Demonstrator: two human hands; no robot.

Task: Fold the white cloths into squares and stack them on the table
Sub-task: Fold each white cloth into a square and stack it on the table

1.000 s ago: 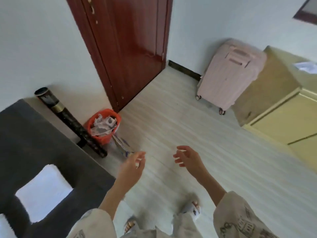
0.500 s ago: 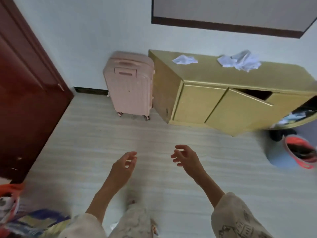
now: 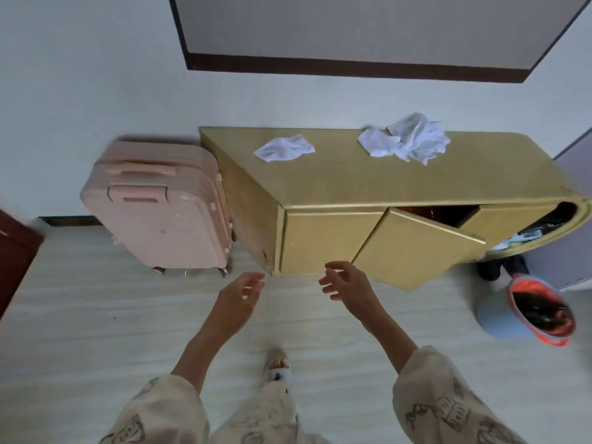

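Note:
A small crumpled white cloth (image 3: 284,147) lies on the left part of the gold cabinet top (image 3: 352,177). A bigger heap of crumpled white cloths (image 3: 407,139) lies further right on the same top. My left hand (image 3: 238,299) and my right hand (image 3: 347,283) hang in front of me over the floor, short of the cabinet. Both have loosely curled fingers and hold nothing.
A pink suitcase (image 3: 160,206) stands left of the cabinet against the wall. One cabinet door (image 3: 413,248) hangs ajar. A blue bin with an orange liner (image 3: 531,309) sits on the floor at the right. A dark red door (image 3: 12,251) is at the far left.
The view has swung right from the door and grey table to the gold cabinet, which is now closer. Both hands stay raised and hold nothing.

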